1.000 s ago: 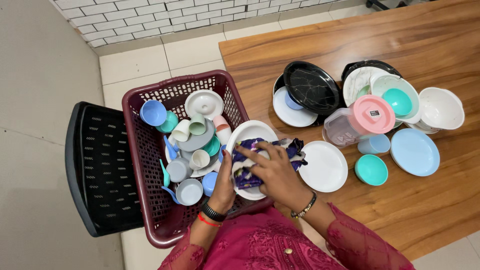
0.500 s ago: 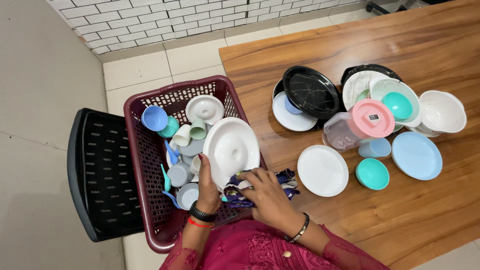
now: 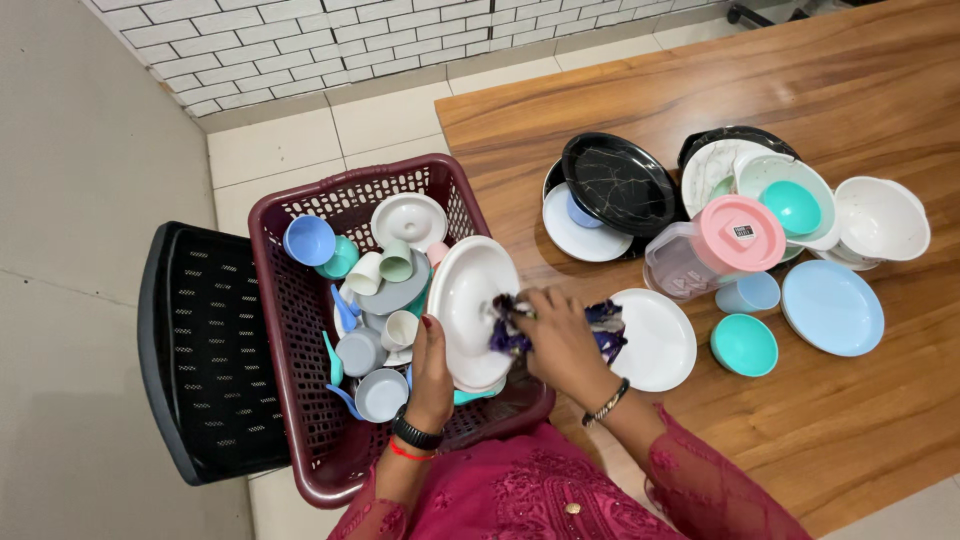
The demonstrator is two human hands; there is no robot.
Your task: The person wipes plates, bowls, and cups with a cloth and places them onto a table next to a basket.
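We were mid-wipe: left hand (image 3: pixel 432 362) clamped the white plate (image 3: pixel 468 305) over the basket (image 3: pixel 290 300), right hand (image 3: pixel 560 335) fingers bunched on the cloth (image 3: pixel 510 325); next needs plate's other side.

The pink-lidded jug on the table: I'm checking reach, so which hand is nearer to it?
Right. The right hand, pressing a cloth on the white plate, lies just left of the jug. The left hand grips the plate's far edge over the basket.

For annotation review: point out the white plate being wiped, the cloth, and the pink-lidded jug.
white plate (image 3: pixel 468 300), head view, its bare face.
cloth (image 3: pixel 605 330), head view, patterned fold.
pink-lidded jug (image 3: pixel 742 232), head view, lid top.
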